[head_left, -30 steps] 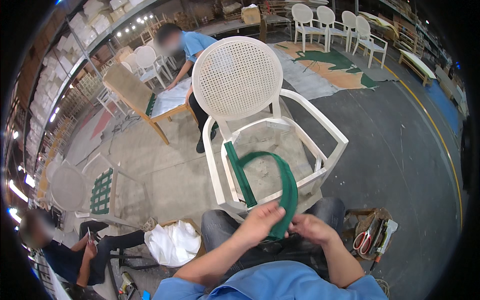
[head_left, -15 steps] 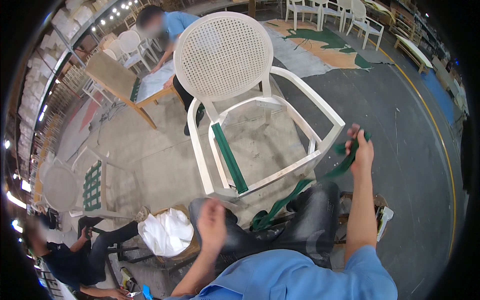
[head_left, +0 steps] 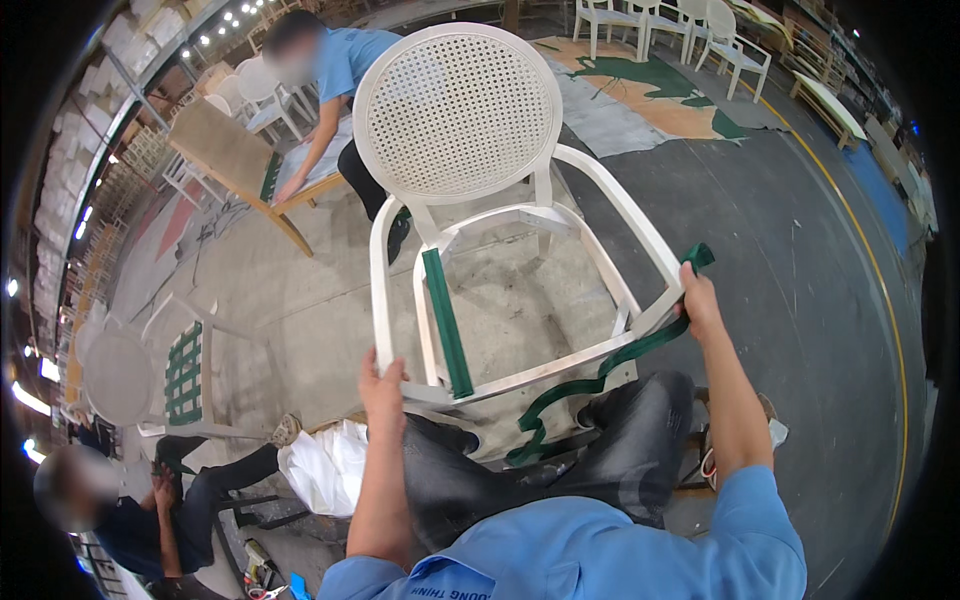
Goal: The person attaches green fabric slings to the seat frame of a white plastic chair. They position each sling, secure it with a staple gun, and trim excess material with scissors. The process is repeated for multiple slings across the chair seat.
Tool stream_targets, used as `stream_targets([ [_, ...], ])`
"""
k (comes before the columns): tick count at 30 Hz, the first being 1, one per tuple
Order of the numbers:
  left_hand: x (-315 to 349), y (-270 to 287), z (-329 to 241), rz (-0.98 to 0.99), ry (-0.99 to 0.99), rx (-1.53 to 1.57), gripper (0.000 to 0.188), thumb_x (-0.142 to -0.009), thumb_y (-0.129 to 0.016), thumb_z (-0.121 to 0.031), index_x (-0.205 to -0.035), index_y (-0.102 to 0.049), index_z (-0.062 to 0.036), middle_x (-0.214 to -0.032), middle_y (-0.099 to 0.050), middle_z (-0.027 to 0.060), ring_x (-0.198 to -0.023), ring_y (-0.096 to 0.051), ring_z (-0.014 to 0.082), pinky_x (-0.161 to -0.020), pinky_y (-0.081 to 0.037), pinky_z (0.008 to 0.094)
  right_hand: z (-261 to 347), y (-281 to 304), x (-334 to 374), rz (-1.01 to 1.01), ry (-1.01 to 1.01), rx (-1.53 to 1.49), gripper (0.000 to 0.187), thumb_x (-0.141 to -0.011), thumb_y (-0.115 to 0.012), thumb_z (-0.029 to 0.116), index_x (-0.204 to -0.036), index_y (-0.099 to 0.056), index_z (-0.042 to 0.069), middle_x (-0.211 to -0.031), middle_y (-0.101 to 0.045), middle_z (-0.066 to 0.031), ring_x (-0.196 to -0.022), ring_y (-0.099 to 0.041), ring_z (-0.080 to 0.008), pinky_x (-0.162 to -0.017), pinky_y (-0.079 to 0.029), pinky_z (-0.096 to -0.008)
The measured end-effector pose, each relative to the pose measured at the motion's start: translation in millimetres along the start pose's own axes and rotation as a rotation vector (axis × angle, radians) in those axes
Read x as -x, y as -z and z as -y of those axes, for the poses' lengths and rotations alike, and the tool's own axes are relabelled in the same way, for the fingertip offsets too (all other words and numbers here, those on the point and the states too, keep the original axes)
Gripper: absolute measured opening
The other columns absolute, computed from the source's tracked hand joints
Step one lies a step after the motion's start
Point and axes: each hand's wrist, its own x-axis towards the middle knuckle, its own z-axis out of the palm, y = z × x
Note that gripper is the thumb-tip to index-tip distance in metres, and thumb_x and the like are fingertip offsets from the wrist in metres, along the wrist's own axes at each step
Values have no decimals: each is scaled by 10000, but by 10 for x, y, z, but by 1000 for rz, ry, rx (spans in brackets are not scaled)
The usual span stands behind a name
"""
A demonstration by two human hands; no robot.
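A white armchair frame [head_left: 625, 195] with a round woven cane back stands before my knees, its seat open. One strip of green webbing [head_left: 447, 325] runs front to back along the left of the seat frame. At the front left corner, my left hand [head_left: 382, 390] is closed round the armrest's lower end. My right hand [head_left: 700, 300] grips the front of the right armrest and holds a long green webbing strap [head_left: 565, 388] with it. One end of that strap sticks up above the hand; the rest hangs down across the front rail toward my lap.
White cloth [head_left: 328, 465] lies in a container by my left leg. A co-worker in blue [head_left: 345, 65] bends over a tan chair [head_left: 225, 150]; another sits at lower left [head_left: 135, 515]. A chair with woven green webbing [head_left: 185, 375] stands left. White chairs [head_left: 735, 55] stand far right.
Both hands have come onto the armrest fronts, the right bringing the strap along. The chair has turned slightly. The co-worker behind has reached farther over the tan chair's seat.
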Motion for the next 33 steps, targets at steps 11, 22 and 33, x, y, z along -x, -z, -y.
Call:
stream_targets([
  [11,136,513,-6,46,-34,-60,518,-924,-703,-90,-1385,-522,62,-995,-648,78,-747,-603,126,-681,-510,290,-250,77,1010,-114,10,-19,495,-1091,-483,405,-971,-669,-37,-738,-608,-62,-521,-521,-150,-515,-436,-311],
  [22,1014,-442,-465,468,-312,-296,371,-1029,-635,-223,-1301,-619,29,-1148,-700,134,-1078,-642,231,-1001,-461,355,-6,-458,1947,635,234,78,317,-1053,-556,208,-1293,-634,16,-984,-735,-103,-836,-687,-157,-773,-537,-325],
  [33,271,-1504,268,731,399,339,231,-1056,-619,-189,-1187,-692,-13,-1087,-733,57,-976,-664,144,-908,-525,350,-919,-1262,1284,1050,-157,34,294,-1044,-622,180,-1260,-706,-1,-1171,-762,-71,-1114,-668,-133,-1003,-503,-325],
])
